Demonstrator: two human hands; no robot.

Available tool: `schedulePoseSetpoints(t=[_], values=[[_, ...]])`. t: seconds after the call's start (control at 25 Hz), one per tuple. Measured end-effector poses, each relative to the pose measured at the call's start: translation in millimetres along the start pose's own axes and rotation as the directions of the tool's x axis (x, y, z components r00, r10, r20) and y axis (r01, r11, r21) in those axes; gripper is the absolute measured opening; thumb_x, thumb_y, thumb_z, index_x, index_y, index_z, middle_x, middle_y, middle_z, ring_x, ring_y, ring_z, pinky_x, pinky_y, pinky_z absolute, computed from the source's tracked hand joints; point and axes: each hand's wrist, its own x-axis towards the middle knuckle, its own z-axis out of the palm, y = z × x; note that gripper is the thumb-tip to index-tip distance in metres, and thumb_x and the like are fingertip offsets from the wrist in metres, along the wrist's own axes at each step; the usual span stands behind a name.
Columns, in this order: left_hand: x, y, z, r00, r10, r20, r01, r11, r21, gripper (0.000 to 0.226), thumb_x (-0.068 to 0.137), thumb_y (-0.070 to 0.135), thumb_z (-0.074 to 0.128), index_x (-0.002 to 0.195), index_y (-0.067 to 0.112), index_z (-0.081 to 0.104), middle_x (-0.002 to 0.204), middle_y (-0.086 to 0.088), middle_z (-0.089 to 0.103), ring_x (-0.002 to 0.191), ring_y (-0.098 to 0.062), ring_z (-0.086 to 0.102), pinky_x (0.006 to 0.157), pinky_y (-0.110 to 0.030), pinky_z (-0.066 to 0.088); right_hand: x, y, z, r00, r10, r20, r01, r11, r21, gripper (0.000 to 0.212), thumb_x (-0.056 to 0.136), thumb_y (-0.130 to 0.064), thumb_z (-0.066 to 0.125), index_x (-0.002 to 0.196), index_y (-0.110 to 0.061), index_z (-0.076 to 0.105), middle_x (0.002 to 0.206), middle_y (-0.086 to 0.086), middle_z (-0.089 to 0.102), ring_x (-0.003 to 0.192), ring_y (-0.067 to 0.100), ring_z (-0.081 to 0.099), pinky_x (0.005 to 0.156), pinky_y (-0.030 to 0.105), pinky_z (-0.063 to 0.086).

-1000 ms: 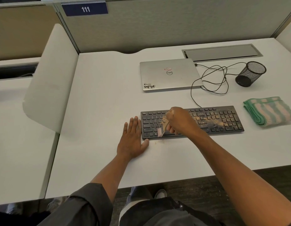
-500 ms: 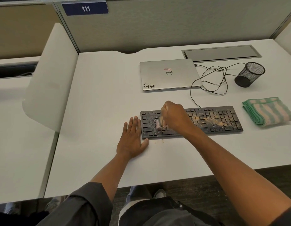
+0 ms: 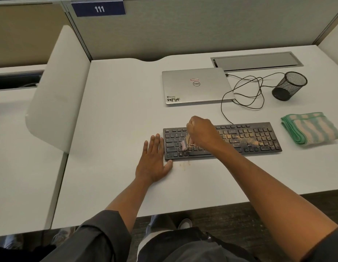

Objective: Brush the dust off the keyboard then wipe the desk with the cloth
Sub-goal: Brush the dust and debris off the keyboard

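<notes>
A black keyboard [image 3: 249,137] lies across the white desk [image 3: 115,110], with tan dust spread over its right half. My right hand [image 3: 201,132] grips a small brush [image 3: 185,144] whose pale bristles touch the keys on the keyboard's left side. My left hand [image 3: 155,161] lies flat on the desk against the keyboard's left end, thumb at its front corner. A few dust specks [image 3: 184,165] sit on the desk just in front of the keyboard. A folded green and cream striped cloth [image 3: 310,128] rests to the right of the keyboard.
A shut silver laptop [image 3: 196,86] lies behind the keyboard, with a tangled black cable [image 3: 247,91] beside it. A black mesh pen cup [image 3: 290,86] stands at the back right. A white divider panel [image 3: 58,87] rises along the desk's left side. A cable hatch [image 3: 257,61] sits at the back.
My right hand lifted the brush from the keyboard's front edge to its upper rows, then drew it back down toward the lower rows. My left hand has stayed put.
</notes>
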Motion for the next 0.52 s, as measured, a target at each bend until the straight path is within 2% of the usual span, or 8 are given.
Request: schedulePoseSetpoints(t=[0.2,0.28,0.4,0.52], values=[[0,0,0,1.000,-0.003,0.003,0.003,1.000,0.001,0.092,0.091,0.061,0.015,0.160,0.005,-0.003,0.168,-0.015,-0.012,0.155,-0.026,-0.018,0.126,-0.046,-0.007,1,-4,9,0.991,-0.002,0.134,0.019,0.992,-0.125,0.026,0.097,-0.013,0.039,0.084,-0.004,0.060,0.079,0.012,0.070,0.072,0.029,0.068,0.067,0.038,0.056],[0,0,0,1.000,-0.003,0.004,0.003,1.000,0.005,0.091,0.091,0.061,0.016,0.160,0.005,-0.003,0.168,-0.015,-0.012,0.155,-0.026,-0.017,0.126,-0.047,-0.007,4,-5,8,0.996,-0.027,0.084,0.035,0.995,-0.090,0.026,0.097,-0.016,0.038,0.083,-0.006,0.058,0.075,0.011,0.068,0.071,0.029,0.067,0.067,0.038,0.054],[0,0,0,1.000,-0.007,0.011,0.007,1.000,0.014,0.091,0.091,0.062,0.014,0.160,0.005,-0.005,0.168,-0.014,-0.014,0.154,-0.026,-0.019,0.126,-0.046,-0.007,6,-14,10,0.998,-0.061,0.006,0.061,0.998,-0.014,0.025,0.098,-0.020,0.036,0.092,-0.007,0.057,0.077,0.010,0.067,0.073,0.029,0.065,0.069,0.039,0.053],[0,0,0,1.000,-0.010,0.016,0.010,1.000,0.015,0.091,0.091,0.062,0.014,0.160,0.005,-0.005,0.168,-0.014,-0.014,0.154,-0.026,-0.019,0.126,-0.046,-0.007,5,-21,14,0.994,-0.057,0.096,0.067,0.992,-0.107,0.026,0.100,-0.017,0.038,0.089,-0.004,0.057,0.080,0.012,0.065,0.074,0.030,0.062,0.066,0.036,0.048]])
